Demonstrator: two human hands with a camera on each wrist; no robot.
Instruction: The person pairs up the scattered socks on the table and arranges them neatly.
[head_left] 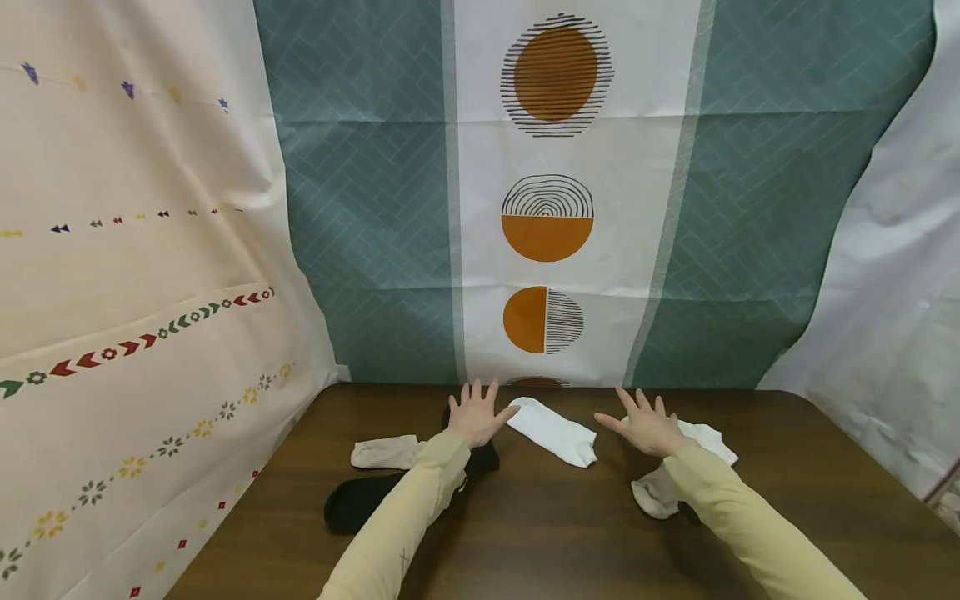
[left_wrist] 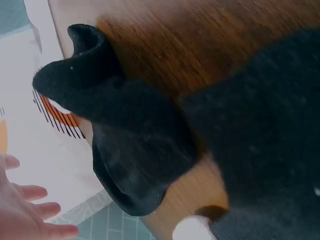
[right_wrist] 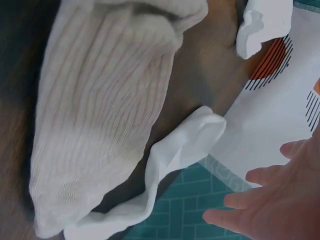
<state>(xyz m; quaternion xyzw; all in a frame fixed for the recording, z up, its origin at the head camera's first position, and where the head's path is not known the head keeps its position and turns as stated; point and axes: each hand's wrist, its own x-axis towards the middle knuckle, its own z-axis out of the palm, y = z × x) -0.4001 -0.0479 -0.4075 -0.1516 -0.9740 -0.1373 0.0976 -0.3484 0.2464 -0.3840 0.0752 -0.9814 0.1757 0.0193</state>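
My left hand [head_left: 476,417], fingers spread, is above a crumpled black sock [left_wrist: 135,135] on the table and holds nothing. To its left lie a beige sock [head_left: 386,452] and another black sock [head_left: 360,502], both partly hidden by the sleeve. On the other side, my right hand [head_left: 648,427] is likewise spread and bare. Beneath that arm are a ribbed beige sock [right_wrist: 105,105] and a white sock [right_wrist: 185,140]. Between the hands a second white sock [head_left: 555,432] lies flat and slanted. A dark bit [head_left: 688,512], mostly covered, shows beside the ribbed sock.
The socks lie on a dark brown wooden table [head_left: 555,533]. Behind it hangs a green and white cloth [head_left: 360,208] with orange circles. A cream embroidered cloth [head_left: 150,275] drapes at the left, and a white cloth [head_left: 892,333] at the right.
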